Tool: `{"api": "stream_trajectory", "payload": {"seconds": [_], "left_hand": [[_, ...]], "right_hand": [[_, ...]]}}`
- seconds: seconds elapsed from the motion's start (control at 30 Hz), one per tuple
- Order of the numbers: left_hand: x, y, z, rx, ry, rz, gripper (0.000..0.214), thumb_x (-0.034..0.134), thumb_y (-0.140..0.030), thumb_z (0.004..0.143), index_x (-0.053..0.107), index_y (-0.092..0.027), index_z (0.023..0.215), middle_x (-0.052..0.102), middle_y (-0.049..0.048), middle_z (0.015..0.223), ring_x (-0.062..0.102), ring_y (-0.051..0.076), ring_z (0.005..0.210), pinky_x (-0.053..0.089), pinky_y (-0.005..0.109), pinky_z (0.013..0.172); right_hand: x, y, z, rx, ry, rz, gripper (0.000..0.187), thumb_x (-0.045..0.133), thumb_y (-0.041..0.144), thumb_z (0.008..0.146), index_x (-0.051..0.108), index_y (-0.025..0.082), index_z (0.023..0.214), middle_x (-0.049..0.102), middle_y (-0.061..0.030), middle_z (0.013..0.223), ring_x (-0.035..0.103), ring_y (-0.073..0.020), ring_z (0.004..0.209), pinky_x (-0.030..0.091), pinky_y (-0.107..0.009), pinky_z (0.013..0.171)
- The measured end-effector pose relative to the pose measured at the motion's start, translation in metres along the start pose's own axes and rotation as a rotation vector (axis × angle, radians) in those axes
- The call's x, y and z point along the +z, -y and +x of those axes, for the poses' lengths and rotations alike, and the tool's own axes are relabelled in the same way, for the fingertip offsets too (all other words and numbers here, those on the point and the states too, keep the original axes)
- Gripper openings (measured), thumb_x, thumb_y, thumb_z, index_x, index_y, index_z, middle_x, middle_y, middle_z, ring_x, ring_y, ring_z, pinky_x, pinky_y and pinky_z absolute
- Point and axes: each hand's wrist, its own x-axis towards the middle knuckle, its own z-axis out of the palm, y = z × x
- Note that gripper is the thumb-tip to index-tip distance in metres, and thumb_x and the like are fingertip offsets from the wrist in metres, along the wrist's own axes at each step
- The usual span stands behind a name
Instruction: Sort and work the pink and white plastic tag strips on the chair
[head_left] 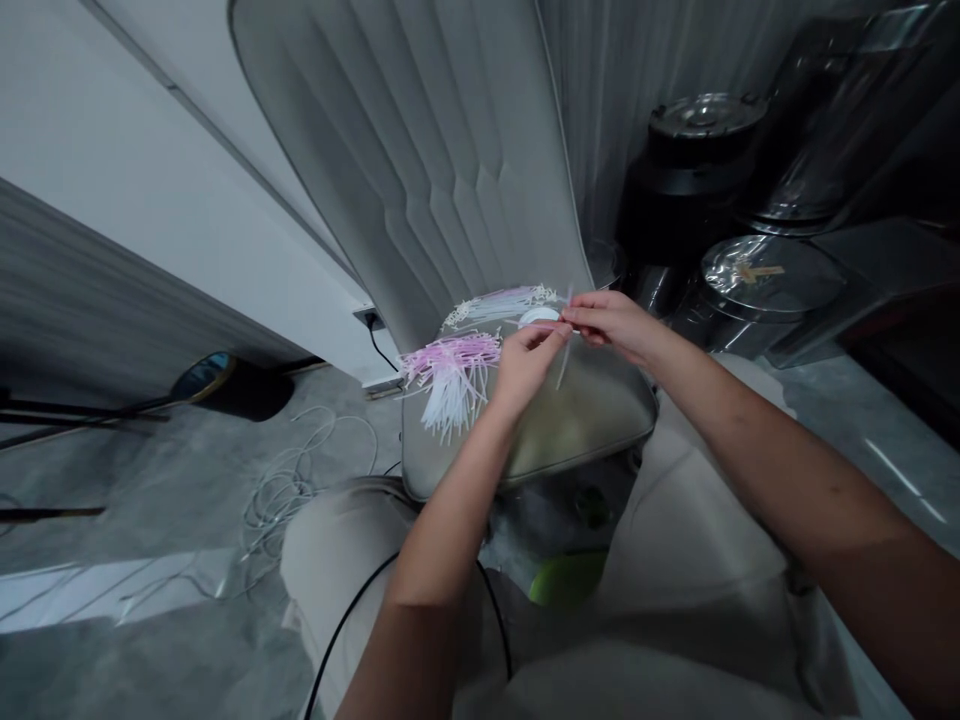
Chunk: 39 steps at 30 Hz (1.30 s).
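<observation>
Both hands meet over the front of a grey padded chair seat. My left hand is closed, its thumb and finger pinching a thin pink strip. Just right of it, my right hand pinches the same crossing spot, where a pale translucent strip hangs down and sticks up above the fingers. Behind the fingers lies a white round thing, partly hidden. Left of my hands rest a bundle of pink strips and a fan of white ones. A further bundle of pale strips with knobby ends lies behind.
The ribbed chair back rises behind the seat. A dark lidded container and a clear-wrapped round lid stand right. Coiled white cable lies on the floor left. A black cable crosses my lap.
</observation>
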Motion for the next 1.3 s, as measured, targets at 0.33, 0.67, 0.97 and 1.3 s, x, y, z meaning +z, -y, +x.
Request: {"api": "stream_trajectory", "payload": {"seconds": [0.33,0.67,0.97,1.3], "left_hand": [[0.002,-0.022,-0.001,-0.227,0.013,-0.380,0.026,0.074,-0.042,0.077,0.072,-0.016,0.078,0.070,0.0023,0.076,0.061,0.010,0.071,0.045,0.022,0.067],[-0.025,-0.046,-0.049,-0.583,0.092,-0.662,0.025,0.070,-0.040,0.082,0.071,-0.015,0.078,0.068,0.0031,0.079,0.059,0.011,0.075,0.042,0.023,0.067],[-0.036,-0.043,-0.041,-0.574,0.091,-0.725,0.029,0.068,-0.041,0.082,0.071,-0.014,0.073,0.067,0.0027,0.074,0.057,0.011,0.076,0.042,0.027,0.075],[-0.032,-0.040,-0.034,-0.646,0.106,-0.684,0.023,0.069,-0.031,0.081,0.069,-0.016,0.064,0.066,0.0025,0.072,0.055,0.011,0.071,0.043,0.028,0.072]], "right_hand": [[0.012,0.006,0.002,0.037,0.081,0.288,0.020,0.076,0.027,0.077,0.064,0.012,0.075,0.051,0.0037,0.058,0.037,-0.0021,0.044,0.025,-0.015,0.039],[0.051,0.005,-0.022,0.222,-0.018,0.173,0.019,0.079,0.033,0.071,0.068,0.017,0.074,0.055,0.0011,0.060,0.046,-0.0073,0.050,0.032,-0.019,0.040],[0.050,0.001,-0.016,0.230,-0.029,0.085,0.017,0.079,0.036,0.070,0.072,0.021,0.073,0.054,0.0033,0.054,0.033,-0.0052,0.040,0.022,-0.022,0.038],[0.049,0.002,-0.020,0.125,-0.157,-0.025,0.015,0.080,0.036,0.067,0.071,0.024,0.072,0.050,0.0013,0.056,0.036,-0.0104,0.045,0.021,-0.026,0.040]]}}
